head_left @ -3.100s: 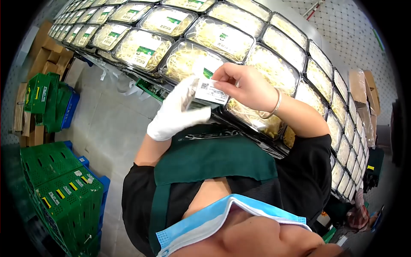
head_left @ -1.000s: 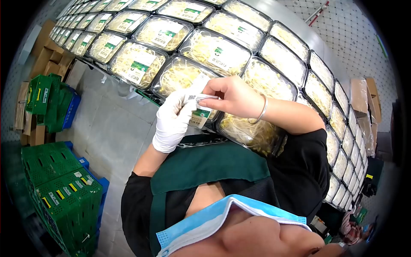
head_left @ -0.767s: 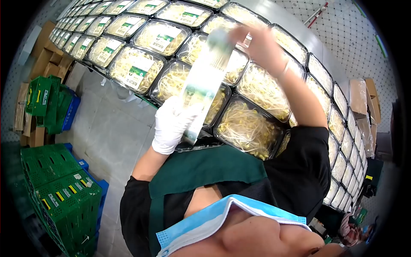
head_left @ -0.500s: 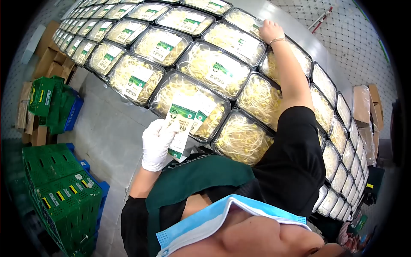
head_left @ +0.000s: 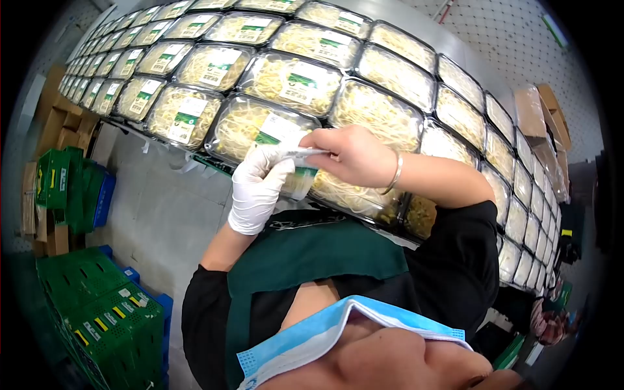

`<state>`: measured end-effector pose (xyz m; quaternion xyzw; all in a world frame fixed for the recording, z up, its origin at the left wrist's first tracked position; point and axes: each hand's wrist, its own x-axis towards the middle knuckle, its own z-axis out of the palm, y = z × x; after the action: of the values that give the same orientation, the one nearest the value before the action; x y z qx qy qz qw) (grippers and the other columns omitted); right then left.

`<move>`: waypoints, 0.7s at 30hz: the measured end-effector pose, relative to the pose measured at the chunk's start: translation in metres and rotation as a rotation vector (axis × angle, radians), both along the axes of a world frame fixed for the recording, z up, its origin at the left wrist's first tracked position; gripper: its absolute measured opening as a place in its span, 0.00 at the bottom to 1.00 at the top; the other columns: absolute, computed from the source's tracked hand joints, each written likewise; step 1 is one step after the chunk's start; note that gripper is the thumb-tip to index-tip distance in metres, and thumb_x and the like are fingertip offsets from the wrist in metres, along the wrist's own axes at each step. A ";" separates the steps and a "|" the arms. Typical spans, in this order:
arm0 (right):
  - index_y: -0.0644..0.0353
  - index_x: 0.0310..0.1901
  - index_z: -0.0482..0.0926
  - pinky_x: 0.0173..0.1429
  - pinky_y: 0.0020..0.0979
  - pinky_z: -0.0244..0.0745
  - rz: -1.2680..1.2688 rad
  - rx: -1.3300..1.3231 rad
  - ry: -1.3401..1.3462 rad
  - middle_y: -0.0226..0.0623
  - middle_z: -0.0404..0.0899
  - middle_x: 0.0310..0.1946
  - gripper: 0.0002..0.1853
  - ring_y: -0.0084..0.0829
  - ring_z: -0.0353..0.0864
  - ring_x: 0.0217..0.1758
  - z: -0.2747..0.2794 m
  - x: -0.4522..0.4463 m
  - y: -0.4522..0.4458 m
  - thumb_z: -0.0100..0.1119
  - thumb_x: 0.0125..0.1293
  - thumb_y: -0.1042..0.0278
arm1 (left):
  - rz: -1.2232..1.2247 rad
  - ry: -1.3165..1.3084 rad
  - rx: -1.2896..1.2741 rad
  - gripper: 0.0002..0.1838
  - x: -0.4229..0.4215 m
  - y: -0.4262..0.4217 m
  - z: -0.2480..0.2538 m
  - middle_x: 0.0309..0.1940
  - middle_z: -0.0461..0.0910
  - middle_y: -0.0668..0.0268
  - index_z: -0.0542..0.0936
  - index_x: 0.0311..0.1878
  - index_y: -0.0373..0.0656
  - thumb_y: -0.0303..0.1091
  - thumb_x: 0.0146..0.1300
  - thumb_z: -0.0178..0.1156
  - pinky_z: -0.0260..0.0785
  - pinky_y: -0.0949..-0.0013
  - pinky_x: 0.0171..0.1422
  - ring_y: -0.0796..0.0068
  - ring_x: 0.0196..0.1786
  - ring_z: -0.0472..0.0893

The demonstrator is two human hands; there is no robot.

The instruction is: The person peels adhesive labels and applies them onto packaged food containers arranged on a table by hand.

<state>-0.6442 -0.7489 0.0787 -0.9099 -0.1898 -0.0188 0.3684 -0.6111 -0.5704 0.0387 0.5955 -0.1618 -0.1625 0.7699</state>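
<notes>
My left hand (head_left: 257, 192), in a white glove, is closed around a few green-and-white labels (head_left: 302, 179) in front of my chest. Bare and wearing a bangle, my right hand (head_left: 354, 156) pinches the upper edge of a label beside the left fingers. Its fingertips partly cover that edge. Just beyond both hands lies a clear-lidded tray of bean sprouts (head_left: 237, 127) bearing a green-and-white label. Another sprout tray (head_left: 377, 114) near the right hand shows no label on its lid.
Rows of packed sprout trays (head_left: 289, 81) cover the table, labelled on the left and plain on the right. Green crates (head_left: 110, 318) stand on the floor at lower left, with more crates (head_left: 62, 185) and cardboard behind. Cardboard boxes (head_left: 543, 120) are at the right.
My right hand has come back from a far tray to the labels in my left hand and now grips one. The view has shifted over the table.
</notes>
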 end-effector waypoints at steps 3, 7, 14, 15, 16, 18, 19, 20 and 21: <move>0.58 0.31 0.77 0.29 0.27 0.72 -0.087 -0.041 -0.222 0.37 0.77 0.24 0.05 0.32 0.78 0.24 0.003 -0.011 -0.020 0.59 0.53 0.68 | -0.076 -0.013 0.002 0.05 -0.005 -0.019 -0.009 0.27 0.74 0.71 0.76 0.33 0.35 0.26 0.54 0.60 0.63 0.81 0.32 0.87 0.28 0.69; 0.55 0.34 0.73 0.38 0.34 0.71 -0.738 -0.687 -0.375 0.35 0.77 0.30 0.07 0.37 0.76 0.35 0.040 0.055 -0.180 0.53 0.57 0.64 | -0.172 0.140 0.084 0.07 -0.012 -0.028 -0.006 0.26 0.74 0.71 0.75 0.35 0.36 0.25 0.52 0.61 0.63 0.82 0.31 0.88 0.28 0.71; 0.57 0.50 0.66 0.51 0.37 0.68 -0.823 -1.004 -0.046 0.42 0.70 0.49 0.24 0.42 0.70 0.51 -0.063 0.109 -0.321 0.47 0.57 0.50 | -0.083 0.015 0.111 0.16 -0.005 0.015 -0.013 0.38 0.76 0.63 0.73 0.45 0.31 0.18 0.50 0.55 0.67 0.73 0.48 0.75 0.40 0.75; 0.54 0.55 0.62 0.53 0.37 0.66 -0.895 -1.062 -0.092 0.42 0.67 0.52 0.28 0.43 0.69 0.53 -0.059 0.101 -0.310 0.46 0.57 0.45 | -0.103 0.163 0.042 0.16 -0.003 0.024 -0.017 0.41 0.75 0.59 0.72 0.45 0.30 0.16 0.50 0.54 0.68 0.73 0.47 0.73 0.43 0.76; 0.51 0.60 0.58 0.55 0.37 0.65 -0.966 -1.120 -0.133 0.43 0.64 0.56 0.33 0.43 0.67 0.55 -0.057 0.093 -0.301 0.44 0.57 0.40 | -0.066 0.199 0.022 0.14 -0.003 0.028 -0.018 0.40 0.76 0.58 0.72 0.43 0.30 0.16 0.50 0.53 0.70 0.72 0.46 0.71 0.42 0.77; 0.47 0.63 0.54 0.58 0.39 0.60 -0.895 -1.210 -0.166 0.41 0.59 0.60 0.40 0.43 0.62 0.59 -0.060 0.085 -0.300 0.41 0.53 0.31 | 0.070 0.252 -0.099 0.09 -0.010 0.016 -0.003 0.35 0.77 0.56 0.71 0.37 0.32 0.16 0.51 0.53 0.73 0.70 0.41 0.70 0.39 0.78; 0.47 0.62 0.57 0.59 0.40 0.59 -0.848 -1.222 -0.152 0.41 0.60 0.60 0.41 0.43 0.61 0.60 -0.062 0.084 -0.298 0.41 0.51 0.29 | 0.079 0.253 -0.101 0.09 -0.010 0.020 -0.005 0.35 0.77 0.56 0.71 0.37 0.32 0.16 0.51 0.53 0.73 0.70 0.41 0.70 0.39 0.78; 0.47 0.62 0.57 0.59 0.40 0.59 -0.838 -1.221 -0.160 0.41 0.60 0.60 0.41 0.43 0.61 0.60 -0.057 0.090 -0.299 0.41 0.51 0.29 | 0.036 0.295 -0.038 0.10 -0.008 0.026 -0.010 0.35 0.77 0.56 0.71 0.39 0.32 0.17 0.52 0.52 0.74 0.68 0.43 0.68 0.40 0.78; 0.48 0.61 0.59 0.59 0.39 0.60 -0.847 -1.245 0.068 0.41 0.61 0.59 0.38 0.42 0.62 0.59 -0.036 0.096 -0.284 0.42 0.53 0.33 | -0.006 0.336 0.025 0.11 -0.007 0.032 -0.015 0.35 0.78 0.56 0.71 0.41 0.32 0.17 0.52 0.51 0.74 0.65 0.45 0.66 0.41 0.78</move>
<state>-0.5487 -1.0330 0.0424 -0.9452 0.2124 -0.0199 -0.2471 -0.6183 -0.5383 0.0242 0.5689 -0.0306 -0.2641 0.7783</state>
